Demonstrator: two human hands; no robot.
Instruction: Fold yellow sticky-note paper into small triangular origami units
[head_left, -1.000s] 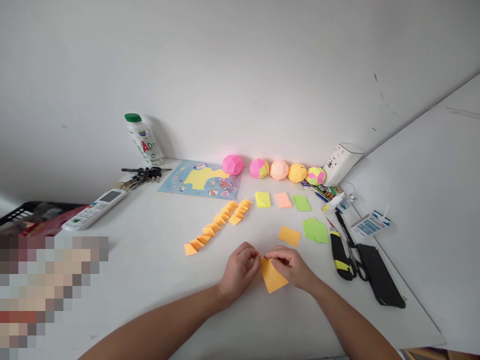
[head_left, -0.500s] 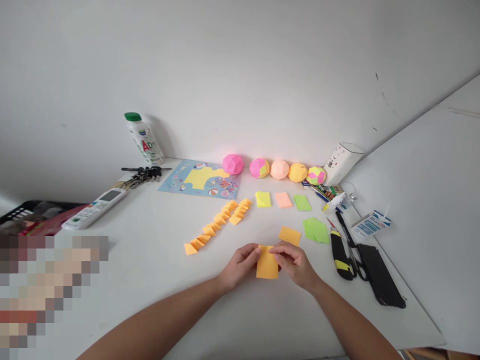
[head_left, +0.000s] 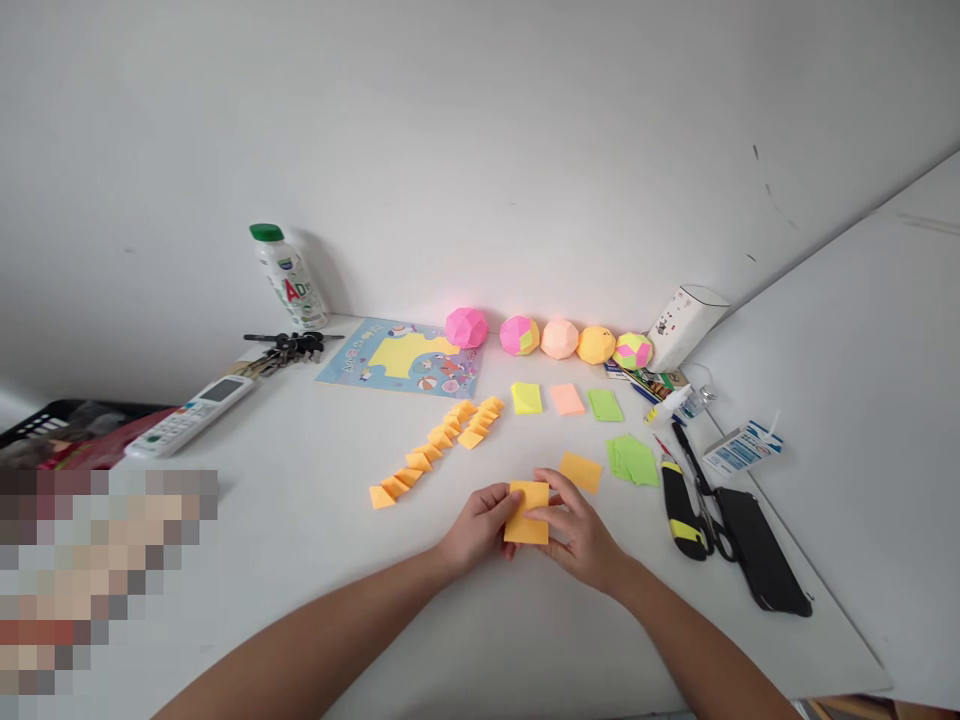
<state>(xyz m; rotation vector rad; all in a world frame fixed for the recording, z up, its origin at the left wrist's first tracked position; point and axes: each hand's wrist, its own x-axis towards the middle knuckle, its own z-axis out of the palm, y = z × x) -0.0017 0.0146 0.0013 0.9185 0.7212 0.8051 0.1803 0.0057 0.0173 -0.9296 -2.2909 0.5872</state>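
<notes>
Between my hands is an orange sticky note (head_left: pixel 527 528), raised over the front of the table. My left hand (head_left: pixel 480 530) grips its left edge, thumb on the face and fingers behind. On the other side my right hand (head_left: pixel 581 535) holds the right edge, one finger across the face and others behind or below. Just beyond lies another orange paper (head_left: pixel 582 472) on the table. A long row of folded orange paper pieces (head_left: pixel 420 458) runs diagonally to the left. Yellow (head_left: pixel 526 399), pink (head_left: pixel 568 399) and green (head_left: pixel 605 405) note stacks sit farther back.
Faceted paper balls (head_left: pixel 559 339) line the wall beside a blue picture card (head_left: pixel 352 370). Loose green papers (head_left: pixel 634 461), a utility knife (head_left: pixel 681 512), scissors (head_left: pixel 718 530) and a black case (head_left: pixel 761 550) lie right. A remote (head_left: pixel 191 415), keys (head_left: pixel 289 348) and bottle (head_left: pixel 289 280) stand left.
The sticky note has shifted slightly left and up with my left hand. My right hand has changed its hold, its fingers now more spread around the note's right side.
</notes>
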